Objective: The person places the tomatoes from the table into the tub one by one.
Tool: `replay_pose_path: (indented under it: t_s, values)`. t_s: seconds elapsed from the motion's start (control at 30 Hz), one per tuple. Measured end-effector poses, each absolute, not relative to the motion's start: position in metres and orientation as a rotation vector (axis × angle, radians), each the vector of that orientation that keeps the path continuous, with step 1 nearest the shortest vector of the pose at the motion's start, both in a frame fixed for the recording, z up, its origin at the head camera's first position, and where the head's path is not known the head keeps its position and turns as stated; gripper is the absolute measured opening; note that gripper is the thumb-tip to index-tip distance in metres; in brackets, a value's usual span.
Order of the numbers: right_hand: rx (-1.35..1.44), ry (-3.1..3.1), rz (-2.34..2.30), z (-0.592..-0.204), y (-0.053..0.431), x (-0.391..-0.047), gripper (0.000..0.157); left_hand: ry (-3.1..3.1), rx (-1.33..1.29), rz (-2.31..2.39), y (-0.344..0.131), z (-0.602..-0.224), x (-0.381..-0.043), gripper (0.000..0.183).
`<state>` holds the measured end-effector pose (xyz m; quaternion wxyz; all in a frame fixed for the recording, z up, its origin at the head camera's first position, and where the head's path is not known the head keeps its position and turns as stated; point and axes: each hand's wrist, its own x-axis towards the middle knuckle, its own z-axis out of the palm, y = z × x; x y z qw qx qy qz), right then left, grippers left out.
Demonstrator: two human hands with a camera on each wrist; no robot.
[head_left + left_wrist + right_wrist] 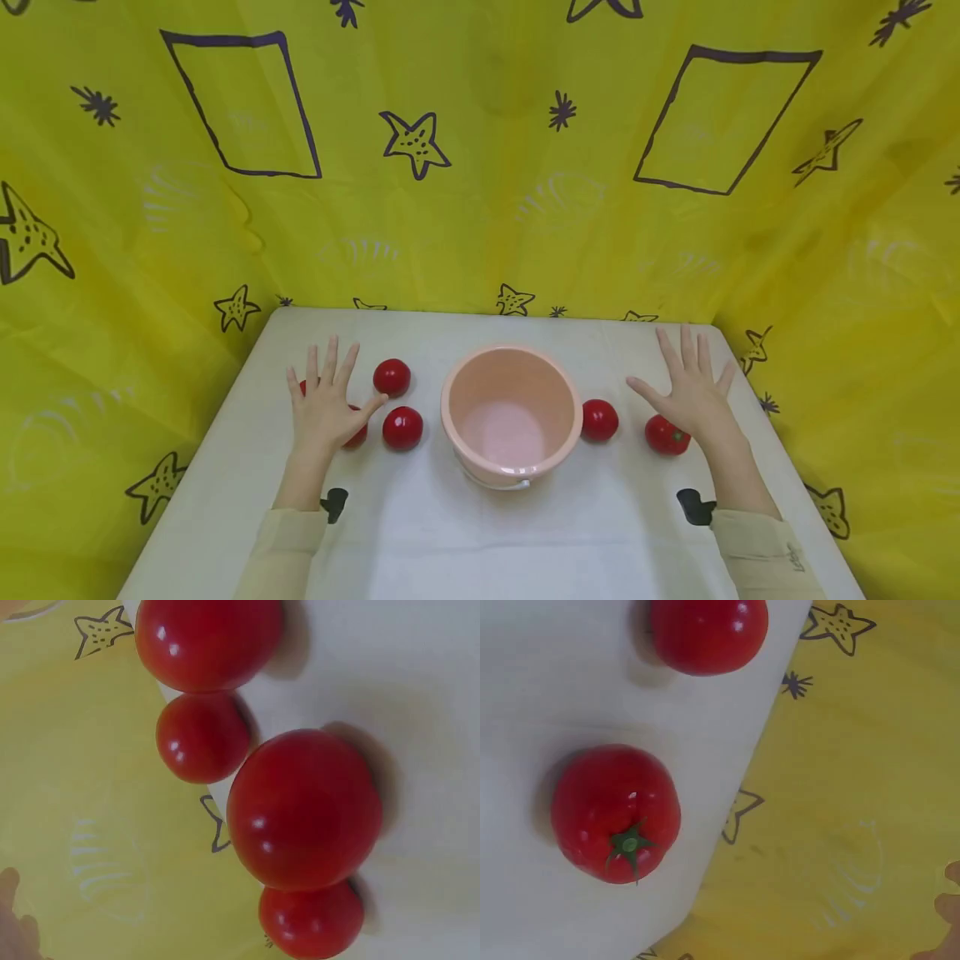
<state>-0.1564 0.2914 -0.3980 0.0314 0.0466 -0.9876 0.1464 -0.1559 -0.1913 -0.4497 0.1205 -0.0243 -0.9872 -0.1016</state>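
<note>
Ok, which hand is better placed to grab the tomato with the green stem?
Likely the right hand: it is near the green-stemmed tomato, fingers spread, while the left hand is across the pink bucket, by other tomatoes.

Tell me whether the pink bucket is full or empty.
Empty: the head view looks down into the pink bucket, and only its bare interior shows.

White table (pixel 465 546): pink bucket (pixel 510 375), red tomatoes (pixel 402 428) either side.
</note>
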Motion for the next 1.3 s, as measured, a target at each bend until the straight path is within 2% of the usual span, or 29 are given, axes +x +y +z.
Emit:
replay_pose_path:
  t_s: [0.13,0.33,0.63,1.0,1.3]
  values:
    - [0.149,-2.997,0.635,-0.391,0.288,-0.155,0.088,-2.809,-0.066,-0.314,-0.198,-0.449,-0.155,0.092]
    - [0.15,-2.831,1.229,-0.38,0.275,-0.153,0.081,-2.602,-0.095,-0.405,-0.213,-0.454,-0.15,0.089]
    - [0.062,-2.726,1.853,-0.383,0.255,-0.15,0.069,-2.576,-0.044,-0.485,-0.227,-0.475,-0.134,0.083]
    - [-0.083,-2.801,2.066,-0.399,0.238,-0.151,0.071,-2.856,0.015,-0.452,-0.231,-0.503,-0.122,0.084]
    - [-0.084,-2.833,2.162,-0.407,0.233,-0.153,0.068,-2.966,-0.009,-0.433,-0.236,-0.516,-0.124,0.082]
